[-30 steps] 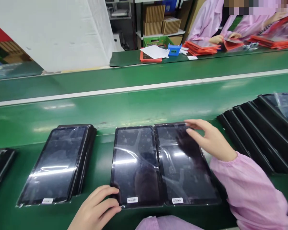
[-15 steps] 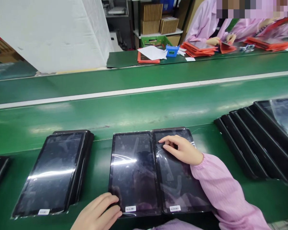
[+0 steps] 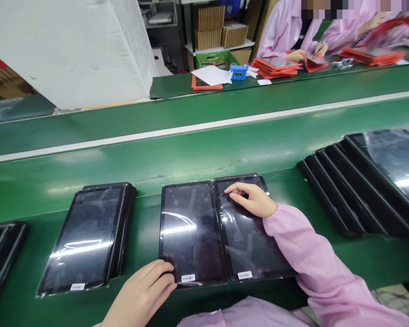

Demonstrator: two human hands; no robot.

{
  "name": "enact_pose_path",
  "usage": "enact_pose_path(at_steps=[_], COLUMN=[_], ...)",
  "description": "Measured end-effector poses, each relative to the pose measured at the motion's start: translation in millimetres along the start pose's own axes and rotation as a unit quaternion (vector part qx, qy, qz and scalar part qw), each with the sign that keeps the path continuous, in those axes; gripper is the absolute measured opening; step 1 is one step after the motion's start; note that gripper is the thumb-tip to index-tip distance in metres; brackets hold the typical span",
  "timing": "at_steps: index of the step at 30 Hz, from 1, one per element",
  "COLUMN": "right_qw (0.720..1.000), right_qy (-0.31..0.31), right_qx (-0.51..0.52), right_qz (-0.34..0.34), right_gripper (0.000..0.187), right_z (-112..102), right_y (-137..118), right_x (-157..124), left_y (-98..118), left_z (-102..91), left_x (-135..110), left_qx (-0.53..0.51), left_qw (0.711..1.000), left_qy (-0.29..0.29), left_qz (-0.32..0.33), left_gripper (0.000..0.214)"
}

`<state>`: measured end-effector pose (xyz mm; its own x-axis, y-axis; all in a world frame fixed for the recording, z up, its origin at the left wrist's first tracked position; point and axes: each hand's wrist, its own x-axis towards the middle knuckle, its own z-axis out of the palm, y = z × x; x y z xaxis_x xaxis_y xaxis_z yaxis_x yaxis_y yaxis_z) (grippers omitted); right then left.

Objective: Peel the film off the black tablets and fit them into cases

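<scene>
Head view: the right hand [image 3: 250, 200] curls, fingertips pressed on the right tablet [image 3: 248, 245], while the left hand [image 3: 139, 290], fingers together, rests on the left tablet's [image 3: 191, 231] lower edge, seemingly steadying it. Both tablets lie side by side within reach on the green tabletop [image 3: 225, 154].

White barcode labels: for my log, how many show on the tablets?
3 labels: one on the stacked black tablet, one on the middle tablet, one on the right tablet. The overlapped row at right may hide more.

Two side-by-side tablets [image 3: 191, 231] on a conveyor belt [image 3: 204, 154]
</scene>
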<state>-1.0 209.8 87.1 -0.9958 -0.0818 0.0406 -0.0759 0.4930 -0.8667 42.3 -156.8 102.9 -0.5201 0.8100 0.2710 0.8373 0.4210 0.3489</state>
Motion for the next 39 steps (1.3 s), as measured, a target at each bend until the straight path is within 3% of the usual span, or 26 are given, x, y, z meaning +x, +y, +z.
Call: enact_pose_path(at_steps=[4, 9, 12, 15, 21, 26, 30, 39], right_qw=[0.999, 0.992, 0.989, 0.987, 0.992, 0.998, 0.998, 0.987], right_qy=[0.045, 0.098, 0.117, 0.124, 0.091, 0.048, 0.023, -0.019], right_qx=[0.023, 0.064, 0.085, 0.097, 0.080, 0.027, -0.015, -0.104], right_qz=[0.014, 0.037, 0.041, 0.039, 0.017, -0.026, -0.062, -0.120], right_gripper=[0.018, 0.022, 0.024, 0.025, 0.024, 0.019, 0.018, 0.015], right_z=[2, 1, -1, -2, 1, 0, -1, 2], right_y=[0, 1, 3, 6, 11, 9, 8, 7], right_x=[-1, 2, 3, 4, 3, -1, -3, -4], left_y=[-10, -25, -22, -15, -2, 10, 14, 11], left_z=[6.4, 23.2, 39.4, 60.0, 97.5, 119.5, 126.3, 133.0], left_x=[-8, -31, -46, -56, -60, -49, -37, -32], left_qx=[-0.023, -0.144, -0.170, -0.153, -0.104, -0.037, -0.014, 0.007], left_qw=[0.998, 0.975, 0.955, 0.941, 0.916, 0.869, 0.835, 0.778], left_qy=[0.050, 0.108, 0.155, 0.225, 0.318, 0.435, 0.493, 0.546], left_qz=[-0.020, -0.133, -0.189, -0.203, -0.220, -0.234, -0.242, -0.311], left_gripper=[0.012, 0.013, 0.015, 0.017, 0.017, 0.021, 0.025, 0.024])
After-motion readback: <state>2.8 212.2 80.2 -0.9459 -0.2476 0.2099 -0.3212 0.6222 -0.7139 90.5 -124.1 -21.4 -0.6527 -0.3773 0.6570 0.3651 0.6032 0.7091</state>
